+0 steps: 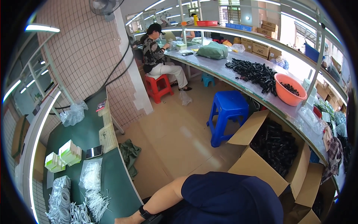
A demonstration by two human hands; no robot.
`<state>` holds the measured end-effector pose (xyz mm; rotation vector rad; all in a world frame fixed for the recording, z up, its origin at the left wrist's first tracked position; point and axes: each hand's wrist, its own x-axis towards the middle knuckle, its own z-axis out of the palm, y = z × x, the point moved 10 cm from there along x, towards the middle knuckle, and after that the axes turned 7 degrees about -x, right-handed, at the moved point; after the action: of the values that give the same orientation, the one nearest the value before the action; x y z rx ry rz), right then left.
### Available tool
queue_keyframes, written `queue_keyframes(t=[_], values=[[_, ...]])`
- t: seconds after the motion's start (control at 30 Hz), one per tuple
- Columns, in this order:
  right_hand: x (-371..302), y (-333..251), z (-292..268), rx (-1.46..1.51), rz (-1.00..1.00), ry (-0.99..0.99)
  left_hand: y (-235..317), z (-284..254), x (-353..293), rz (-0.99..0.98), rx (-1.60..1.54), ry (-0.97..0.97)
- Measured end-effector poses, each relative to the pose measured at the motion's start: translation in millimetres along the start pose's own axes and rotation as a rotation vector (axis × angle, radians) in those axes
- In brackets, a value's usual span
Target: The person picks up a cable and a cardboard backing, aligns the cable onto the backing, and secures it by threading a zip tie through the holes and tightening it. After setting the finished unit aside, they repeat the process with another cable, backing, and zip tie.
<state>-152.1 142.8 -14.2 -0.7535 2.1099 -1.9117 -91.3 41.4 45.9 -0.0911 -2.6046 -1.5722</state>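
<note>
A bare forearm in a navy short sleeve (223, 198), with a dark watch (145, 212) on the wrist, reaches left along the lower edge; it looks like my right arm. Only a sliver of my right hand (125, 220) shows beside the green worktable (112, 179), its fingers cut off by the frame. My left hand is out of sight. Close to the right hand lie loose white cable ties (97, 203), partly spilling from a clear bag (91, 172). Coiled pale cables (79, 213) and bagged coils (59, 192) sit further left.
Green-white boxes (70, 153) and a phone (94, 152) rest on the table. Behind me stand an open carton (238, 136) of black parts (274, 147), a blue stool (229, 106) and a long bench (220, 69) with an orange basin (285, 99). Another person (156, 52) sits far off.
</note>
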Motion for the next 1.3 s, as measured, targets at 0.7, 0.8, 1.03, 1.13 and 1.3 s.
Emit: queue_keyframes(t=[0.7,0.8,1.03,1.13,1.3], values=[[-5,-7,0,0.036,-0.038,-0.031,-25,2,7,-0.083,-0.092,-0.057],[-4,-11,-3,-0.044,-0.069,-0.008,-16,4,7,-0.153,-0.032,-0.103],[-4,-8,-1,-0.052,-0.076,0.011,-20,12,18,-0.189,-0.044,-0.15],[-5,-9,-1,-0.033,-0.088,0.037,-24,14,22,-0.187,-0.07,-0.166],[-5,-8,-1,-0.019,-0.086,0.049,-35,15,22,-0.187,-0.106,-0.188]])
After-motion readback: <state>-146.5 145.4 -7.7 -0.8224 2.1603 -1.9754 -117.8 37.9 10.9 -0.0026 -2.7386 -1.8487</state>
